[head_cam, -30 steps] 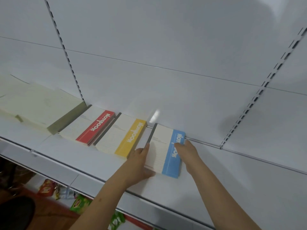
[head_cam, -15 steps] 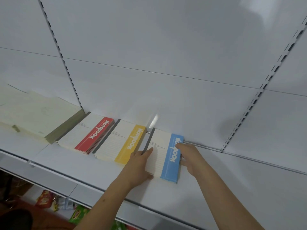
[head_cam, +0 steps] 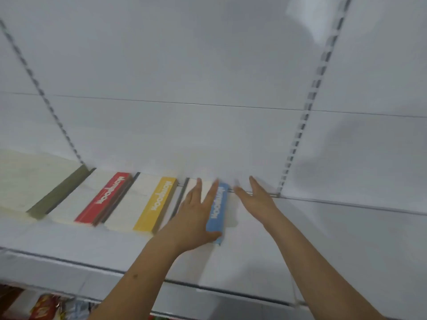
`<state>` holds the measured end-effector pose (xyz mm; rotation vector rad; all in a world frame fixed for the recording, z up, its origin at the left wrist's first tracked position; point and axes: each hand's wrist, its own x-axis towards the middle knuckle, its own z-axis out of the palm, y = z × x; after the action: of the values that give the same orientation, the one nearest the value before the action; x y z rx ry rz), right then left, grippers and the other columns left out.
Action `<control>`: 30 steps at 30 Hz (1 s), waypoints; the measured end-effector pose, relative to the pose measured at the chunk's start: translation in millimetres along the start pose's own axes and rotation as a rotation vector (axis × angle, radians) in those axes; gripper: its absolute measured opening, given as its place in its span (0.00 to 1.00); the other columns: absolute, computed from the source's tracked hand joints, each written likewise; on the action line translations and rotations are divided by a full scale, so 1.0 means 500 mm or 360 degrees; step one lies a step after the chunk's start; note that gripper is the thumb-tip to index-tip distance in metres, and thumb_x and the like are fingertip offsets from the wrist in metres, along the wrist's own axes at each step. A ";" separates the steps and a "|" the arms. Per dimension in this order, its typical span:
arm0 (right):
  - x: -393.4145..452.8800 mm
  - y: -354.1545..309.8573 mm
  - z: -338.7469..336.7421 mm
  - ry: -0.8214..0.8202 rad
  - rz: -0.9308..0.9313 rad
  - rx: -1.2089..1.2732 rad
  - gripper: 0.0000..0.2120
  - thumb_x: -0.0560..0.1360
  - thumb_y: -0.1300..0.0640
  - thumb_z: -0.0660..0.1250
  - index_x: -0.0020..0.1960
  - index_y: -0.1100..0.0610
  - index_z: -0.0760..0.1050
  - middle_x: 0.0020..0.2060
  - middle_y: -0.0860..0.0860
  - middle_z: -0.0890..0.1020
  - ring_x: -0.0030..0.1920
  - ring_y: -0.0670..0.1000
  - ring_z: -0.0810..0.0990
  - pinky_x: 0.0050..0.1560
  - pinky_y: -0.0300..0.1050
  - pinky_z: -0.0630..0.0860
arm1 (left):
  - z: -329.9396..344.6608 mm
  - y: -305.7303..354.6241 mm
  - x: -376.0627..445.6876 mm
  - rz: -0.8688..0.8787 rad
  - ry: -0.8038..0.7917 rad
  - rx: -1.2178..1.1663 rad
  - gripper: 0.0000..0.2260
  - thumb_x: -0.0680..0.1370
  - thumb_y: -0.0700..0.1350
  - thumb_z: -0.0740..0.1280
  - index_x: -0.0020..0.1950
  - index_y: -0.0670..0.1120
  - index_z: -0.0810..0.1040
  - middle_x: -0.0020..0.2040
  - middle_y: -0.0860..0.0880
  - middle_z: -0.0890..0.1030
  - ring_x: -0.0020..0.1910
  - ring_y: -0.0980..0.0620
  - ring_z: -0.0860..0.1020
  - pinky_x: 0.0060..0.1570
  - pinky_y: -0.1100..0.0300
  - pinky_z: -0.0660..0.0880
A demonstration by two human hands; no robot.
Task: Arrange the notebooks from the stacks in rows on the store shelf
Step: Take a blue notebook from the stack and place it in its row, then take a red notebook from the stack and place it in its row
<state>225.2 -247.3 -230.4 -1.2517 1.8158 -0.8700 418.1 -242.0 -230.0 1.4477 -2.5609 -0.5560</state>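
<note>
Fingers straight, the left hand (head_cam: 195, 219) lay flat on the blue-striped notebook stack (head_cam: 217, 209) at the shelf (head_cam: 265, 255) back, rightmost in its row, while the right hand (head_cam: 255, 199) hovered beside it, grip wide.

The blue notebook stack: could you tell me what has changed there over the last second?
The right hand has let go of the blue notebook stack and moved off to its right, fingers straight. The left hand now lies flat on top. The red and yellow stacks stayed put.
</note>
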 end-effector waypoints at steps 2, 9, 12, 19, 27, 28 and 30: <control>-0.019 0.016 -0.066 0.0202 -0.0115 -0.0049 0.36 0.80 0.40 0.60 0.81 0.52 0.49 0.80 0.47 0.54 0.79 0.49 0.53 0.75 0.45 0.52 | 0.020 0.076 0.017 0.0225 0.0033 -0.0175 0.46 0.77 0.60 0.68 0.78 0.62 0.34 0.81 0.51 0.37 0.80 0.51 0.42 0.77 0.51 0.52; -0.154 0.158 -0.370 0.0907 -0.0183 -0.0375 0.35 0.81 0.37 0.53 0.81 0.51 0.48 0.80 0.47 0.54 0.79 0.48 0.52 0.78 0.50 0.52 | 0.193 0.375 0.081 0.0725 -0.0097 -0.0360 0.34 0.80 0.63 0.59 0.80 0.61 0.43 0.81 0.59 0.50 0.79 0.59 0.53 0.70 0.66 0.52; -0.244 0.252 -0.510 0.1180 -0.0037 -0.0468 0.34 0.81 0.39 0.54 0.81 0.53 0.49 0.80 0.48 0.55 0.79 0.49 0.52 0.78 0.49 0.52 | 0.258 0.517 0.098 0.0931 -0.0250 -0.0361 0.34 0.81 0.60 0.60 0.80 0.60 0.43 0.81 0.57 0.50 0.79 0.58 0.53 0.71 0.64 0.56; -0.390 0.474 -0.823 0.1504 0.0333 -0.0792 0.33 0.81 0.41 0.58 0.80 0.55 0.53 0.78 0.52 0.61 0.77 0.55 0.60 0.75 0.53 0.62 | 0.387 0.824 0.135 0.1229 -0.0395 -0.0444 0.32 0.81 0.56 0.62 0.80 0.57 0.49 0.80 0.54 0.54 0.78 0.57 0.55 0.74 0.59 0.61; -0.326 0.690 -0.979 0.1060 0.0450 -0.1255 0.34 0.80 0.34 0.52 0.79 0.53 0.57 0.78 0.52 0.61 0.78 0.55 0.55 0.78 0.56 0.49 | 0.511 1.049 0.215 0.0827 -0.0481 -0.0574 0.30 0.81 0.57 0.62 0.80 0.55 0.54 0.79 0.56 0.59 0.77 0.57 0.57 0.75 0.59 0.57; -0.324 0.697 -0.975 0.1093 0.0411 -0.1288 0.32 0.80 0.35 0.52 0.78 0.52 0.60 0.77 0.51 0.63 0.78 0.54 0.56 0.79 0.55 0.47 | 0.514 1.069 0.223 0.0754 -0.0442 -0.0630 0.29 0.81 0.57 0.62 0.80 0.55 0.57 0.78 0.56 0.61 0.76 0.57 0.59 0.75 0.59 0.58; -0.333 0.698 -0.957 0.1223 0.0320 -0.1340 0.25 0.82 0.42 0.56 0.74 0.52 0.68 0.73 0.50 0.71 0.75 0.53 0.64 0.79 0.54 0.48 | 0.514 1.102 0.242 0.0561 -0.0346 -0.0787 0.26 0.81 0.58 0.61 0.77 0.55 0.63 0.75 0.56 0.66 0.73 0.57 0.65 0.73 0.58 0.62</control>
<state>-302.6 66.8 -261.3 -1.2416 3.0761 -0.4856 -162.0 -25.2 -259.6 0.7911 -2.4885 -1.2265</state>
